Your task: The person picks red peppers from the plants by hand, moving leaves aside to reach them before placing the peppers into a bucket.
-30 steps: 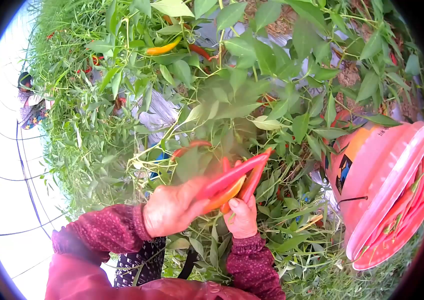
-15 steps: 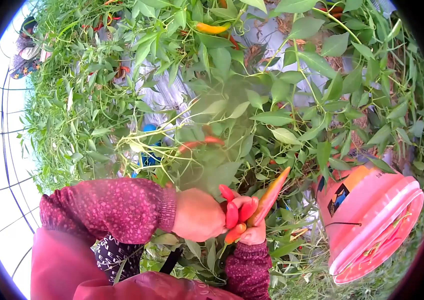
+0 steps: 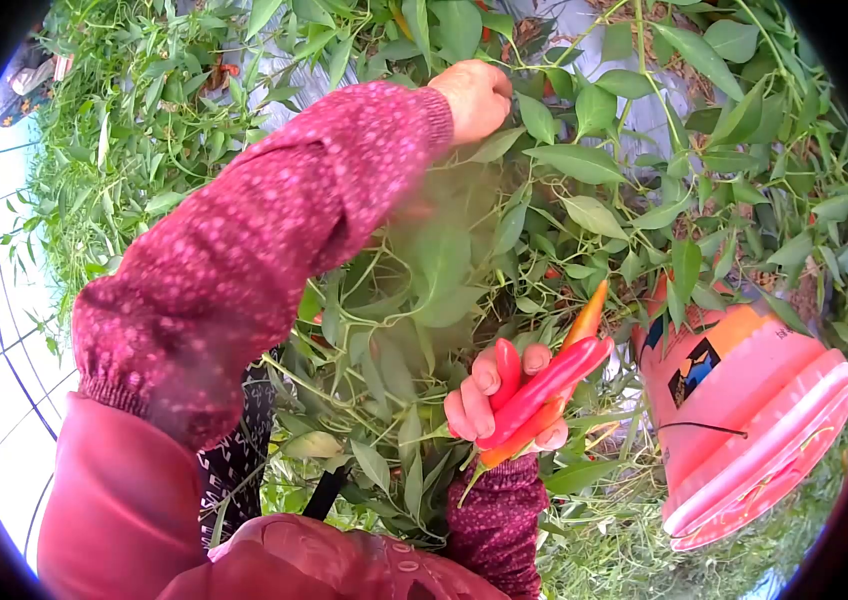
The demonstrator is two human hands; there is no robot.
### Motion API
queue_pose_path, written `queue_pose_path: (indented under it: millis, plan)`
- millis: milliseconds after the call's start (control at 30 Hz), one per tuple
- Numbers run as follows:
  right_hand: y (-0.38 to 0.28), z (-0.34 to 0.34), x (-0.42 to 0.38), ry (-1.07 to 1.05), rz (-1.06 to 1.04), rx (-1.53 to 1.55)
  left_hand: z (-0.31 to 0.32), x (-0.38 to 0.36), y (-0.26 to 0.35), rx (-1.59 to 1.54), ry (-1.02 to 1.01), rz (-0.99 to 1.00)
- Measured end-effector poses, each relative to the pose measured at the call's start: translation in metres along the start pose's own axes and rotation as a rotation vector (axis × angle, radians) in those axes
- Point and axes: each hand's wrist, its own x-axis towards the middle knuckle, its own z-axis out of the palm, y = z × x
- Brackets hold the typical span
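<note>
The right grip (image 3: 480, 402) held red and orange peppers (image 3: 546, 388) near a pink bucket (image 3: 729, 400); the left grip (image 3: 475, 102) was among leaves (image 3: 576, 164).

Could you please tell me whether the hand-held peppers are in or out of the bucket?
Out of it: the peppers lie in the right hand, with greenery showing between them and the pink bucket.

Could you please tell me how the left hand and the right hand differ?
The left hand has its back to the camera; the right hand, its palm side. What the left hand holds, if anything, is hidden; the right hand holds peppers. Both are bare, with patterned sleeves.
</note>
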Motion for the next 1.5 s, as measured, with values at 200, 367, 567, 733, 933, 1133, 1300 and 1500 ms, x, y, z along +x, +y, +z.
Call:
queue_pose_path:
  millis: [200, 367, 567, 733, 933, 1133, 1300, 1500]
  plan:
    - [0.007, 0.012, -0.001, 0.231, -0.065, -0.03, 0.072, 0.106, -0.025, -0.018, 0.377, 0.415]
    - [0.002, 0.021, 0.001, 0.343, -0.084, -0.045, 0.021, 0.039, 0.033, -0.592, -0.017, 0.104]
    - [0.007, 0.021, -0.001, 0.396, -0.096, -0.051, -0.014, -0.015, 0.042, -0.887, -0.148, 0.042]
    - [0.011, 0.03, 0.001, 0.52, -0.177, -0.139, -0.041, -0.056, 0.05, -0.943, -0.072, 0.078]
    - [0.012, 0.018, -0.013, 0.498, -0.151, -0.04, -0.057, -0.086, 0.059, -0.771, 0.02, 0.194]
    - [0.011, 0.028, -0.013, 0.465, -0.119, 0.031, -0.067, -0.123, 0.08, -0.768, -0.115, -0.133]
    - [0.003, 0.058, -0.016, 0.502, -0.036, -0.1, -0.086, -0.146, 0.102, -0.954, -0.379, -0.293]
    - [-0.022, 0.132, -0.024, 0.38, -0.01, -0.251, -0.061, -0.215, 0.119, -0.885, -0.228, -0.554]
